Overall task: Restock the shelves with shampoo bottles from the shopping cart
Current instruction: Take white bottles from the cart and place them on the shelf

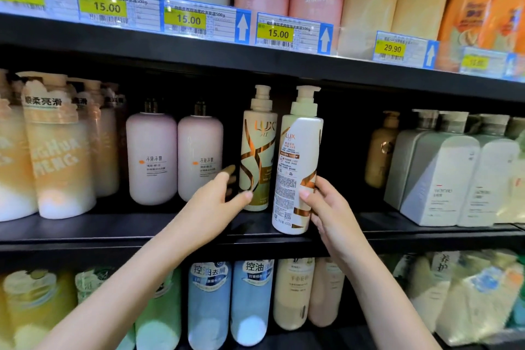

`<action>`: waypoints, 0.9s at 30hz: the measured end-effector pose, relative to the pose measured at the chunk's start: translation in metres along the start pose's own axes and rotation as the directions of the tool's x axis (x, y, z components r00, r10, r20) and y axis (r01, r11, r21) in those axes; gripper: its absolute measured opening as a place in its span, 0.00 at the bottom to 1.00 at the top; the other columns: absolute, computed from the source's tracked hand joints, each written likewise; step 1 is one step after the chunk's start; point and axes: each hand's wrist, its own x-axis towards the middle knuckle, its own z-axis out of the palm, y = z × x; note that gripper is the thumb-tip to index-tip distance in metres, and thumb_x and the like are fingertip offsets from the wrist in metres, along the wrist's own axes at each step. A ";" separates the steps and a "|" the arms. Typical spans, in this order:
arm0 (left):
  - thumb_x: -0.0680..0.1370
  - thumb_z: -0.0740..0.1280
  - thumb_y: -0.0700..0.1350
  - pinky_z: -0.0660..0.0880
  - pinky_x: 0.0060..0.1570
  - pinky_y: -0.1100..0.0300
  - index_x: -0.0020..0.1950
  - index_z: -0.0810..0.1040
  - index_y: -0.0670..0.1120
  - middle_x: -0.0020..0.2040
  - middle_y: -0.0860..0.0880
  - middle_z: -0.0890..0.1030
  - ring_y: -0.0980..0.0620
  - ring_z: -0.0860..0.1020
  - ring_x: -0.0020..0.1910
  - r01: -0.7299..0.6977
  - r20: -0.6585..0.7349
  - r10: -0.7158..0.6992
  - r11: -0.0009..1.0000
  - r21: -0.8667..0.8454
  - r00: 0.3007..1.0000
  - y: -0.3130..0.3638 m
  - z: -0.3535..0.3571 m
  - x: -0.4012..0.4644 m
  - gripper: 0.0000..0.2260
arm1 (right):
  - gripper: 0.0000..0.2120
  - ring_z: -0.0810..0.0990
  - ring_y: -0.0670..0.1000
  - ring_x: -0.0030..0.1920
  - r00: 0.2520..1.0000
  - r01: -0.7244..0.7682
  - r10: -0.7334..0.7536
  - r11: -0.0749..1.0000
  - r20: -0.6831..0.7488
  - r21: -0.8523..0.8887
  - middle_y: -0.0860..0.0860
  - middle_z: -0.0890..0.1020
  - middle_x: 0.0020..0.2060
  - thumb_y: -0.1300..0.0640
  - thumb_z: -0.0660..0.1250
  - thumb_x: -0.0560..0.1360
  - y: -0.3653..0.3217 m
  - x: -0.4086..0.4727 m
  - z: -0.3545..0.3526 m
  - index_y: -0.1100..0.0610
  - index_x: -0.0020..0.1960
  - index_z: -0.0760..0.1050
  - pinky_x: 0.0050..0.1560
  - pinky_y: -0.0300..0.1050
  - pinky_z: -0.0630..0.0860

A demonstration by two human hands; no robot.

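Two white and gold Lux pump bottles stand on the middle black shelf [113,231]. The left Lux bottle [257,156] faces forward, and my left hand [216,202] reaches to its lower left side with thumb and fingers curved round it. The right Lux bottle [295,167] shows its back label, leans slightly and sits at the shelf's front edge. My right hand [324,207] grips its lower right side, thumb on the label. The shopping cart is out of view.
Two pink bottles [174,158] stand left of the Lux pair, peach bottles [56,150] further left. Right of a dark gap are a tan bottle [380,150] and grey-white square bottles [443,176]. Price tags [187,20] line the upper shelf. More bottles fill the lower shelf.
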 end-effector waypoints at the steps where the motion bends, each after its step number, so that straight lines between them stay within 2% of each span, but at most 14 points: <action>1: 0.75 0.64 0.60 0.69 0.66 0.53 0.70 0.68 0.53 0.64 0.56 0.74 0.55 0.73 0.64 -0.026 -0.003 0.026 0.992 0.123 1.000 -0.004 -0.003 -0.014 0.25 | 0.24 0.80 0.46 0.58 1.000 0.006 -0.006 1.000 0.011 -0.029 0.49 0.82 0.57 0.53 0.70 0.73 -0.001 -0.001 0.000 0.56 0.67 0.71 0.61 0.46 0.76; 3: 0.72 0.61 0.66 0.72 0.61 0.55 0.66 0.72 0.57 0.62 0.59 0.78 0.56 0.75 0.62 -0.027 -0.017 0.036 0.930 0.368 0.999 -0.010 -0.010 -0.036 0.25 | 0.24 0.81 0.45 0.56 1.000 0.013 -0.014 0.995 -0.007 -0.097 0.48 0.83 0.56 0.52 0.72 0.70 -0.002 -0.001 0.003 0.54 0.65 0.73 0.59 0.45 0.78; 5: 0.68 0.56 0.71 0.72 0.59 0.56 0.62 0.76 0.58 0.60 0.61 0.78 0.58 0.74 0.61 0.013 -0.025 -0.001 0.889 0.458 1.000 -0.013 -0.015 -0.043 0.29 | 0.23 0.82 0.45 0.53 0.999 0.018 -0.026 0.982 -0.042 -0.187 0.46 0.83 0.53 0.52 0.74 0.68 -0.003 0.000 0.011 0.51 0.61 0.74 0.53 0.42 0.79; 7: 0.66 0.54 0.74 0.72 0.59 0.57 0.61 0.77 0.59 0.61 0.63 0.77 0.59 0.74 0.62 0.038 -0.023 -0.031 0.893 0.448 0.999 -0.015 -0.015 -0.043 0.31 | 0.23 0.81 0.42 0.51 0.998 0.027 -0.044 0.960 -0.053 -0.279 0.44 0.82 0.51 0.51 0.76 0.67 -0.006 0.002 0.019 0.50 0.59 0.74 0.49 0.38 0.78; 8: 0.67 0.57 0.73 0.71 0.59 0.58 0.61 0.77 0.59 0.62 0.64 0.76 0.59 0.73 0.62 0.045 -0.026 -0.037 0.900 0.433 0.999 -0.014 -0.015 -0.043 0.29 | 0.23 0.80 0.41 0.51 0.998 0.030 -0.043 0.953 -0.037 -0.302 0.43 0.81 0.52 0.50 0.76 0.68 -0.007 0.003 0.021 0.50 0.60 0.73 0.50 0.38 0.77; 10: 0.71 0.61 0.69 0.70 0.60 0.59 0.62 0.76 0.59 0.64 0.64 0.75 0.59 0.72 0.64 0.062 -0.031 -0.054 0.909 0.412 0.998 -0.013 -0.015 -0.043 0.24 | 0.23 0.80 0.41 0.54 0.999 0.020 -0.012 0.960 0.032 -0.279 0.44 0.81 0.55 0.48 0.73 0.71 -0.007 0.003 0.021 0.50 0.63 0.72 0.54 0.40 0.77; 12: 0.73 0.61 0.66 0.68 0.61 0.59 0.64 0.74 0.60 0.66 0.64 0.72 0.59 0.70 0.66 0.065 -0.018 -0.064 0.903 0.424 0.998 -0.013 -0.014 -0.043 0.22 | 0.20 0.80 0.41 0.56 0.997 0.023 -0.004 0.973 0.082 -0.228 0.45 0.81 0.57 0.54 0.70 0.74 -0.006 0.001 0.017 0.51 0.64 0.72 0.57 0.40 0.78; 14: 0.74 0.60 0.65 0.66 0.64 0.59 0.67 0.72 0.60 0.69 0.64 0.70 0.58 0.69 0.68 0.058 0.005 -0.067 0.895 0.442 0.998 -0.013 -0.013 -0.043 0.22 | 0.20 0.81 0.41 0.54 0.998 0.046 -0.035 0.972 0.052 -0.230 0.46 0.82 0.55 0.55 0.72 0.72 -0.006 0.000 0.016 0.52 0.62 0.73 0.54 0.38 0.78; 18: 0.74 0.57 0.67 0.67 0.65 0.56 0.68 0.70 0.61 0.70 0.65 0.68 0.55 0.68 0.69 0.060 0.011 -0.073 0.891 0.450 0.997 -0.013 -0.013 -0.044 0.24 | 0.27 0.80 0.36 0.45 0.989 0.067 -0.112 0.920 -0.095 -0.387 0.43 0.81 0.48 0.50 0.78 0.64 -0.005 0.001 0.036 0.50 0.58 0.69 0.43 0.30 0.77; 20: 0.75 0.58 0.65 0.67 0.65 0.56 0.68 0.69 0.61 0.70 0.65 0.67 0.56 0.68 0.69 0.056 0.005 -0.066 0.887 0.458 0.998 -0.013 -0.013 -0.044 0.22 | 0.30 0.80 0.36 0.46 0.985 0.079 -0.137 0.895 -0.102 -0.439 0.41 0.79 0.49 0.45 0.77 0.64 -0.004 0.002 0.043 0.49 0.59 0.67 0.46 0.33 0.77; 22: 0.76 0.59 0.64 0.66 0.64 0.56 0.68 0.70 0.61 0.70 0.65 0.68 0.56 0.68 0.69 0.049 0.006 -0.058 0.887 0.459 0.998 -0.012 -0.013 -0.045 0.22 | 0.30 0.79 0.38 0.51 0.994 0.059 -0.092 0.914 -0.063 -0.402 0.41 0.79 0.52 0.43 0.75 0.66 -0.003 0.002 0.042 0.49 0.63 0.67 0.53 0.38 0.78; 25: 0.76 0.58 0.64 0.67 0.64 0.57 0.68 0.69 0.60 0.70 0.64 0.68 0.56 0.68 0.69 0.038 0.005 -0.045 0.887 0.460 0.999 -0.011 -0.013 -0.046 0.22 | 0.26 0.79 0.42 0.56 0.998 0.058 -0.060 0.936 0.005 -0.346 0.43 0.80 0.56 0.51 0.74 0.70 -0.002 0.001 0.033 0.49 0.65 0.68 0.58 0.46 0.78; 27: 0.76 0.58 0.63 0.66 0.63 0.58 0.68 0.69 0.60 0.70 0.65 0.68 0.56 0.68 0.69 0.036 0.007 -0.045 0.883 0.467 0.999 -0.010 -0.013 -0.047 0.21 | 0.26 0.80 0.43 0.54 0.997 0.079 -0.083 0.924 0.006 -0.375 0.43 0.80 0.55 0.53 0.75 0.69 -0.001 0.001 0.031 0.48 0.63 0.69 0.55 0.45 0.79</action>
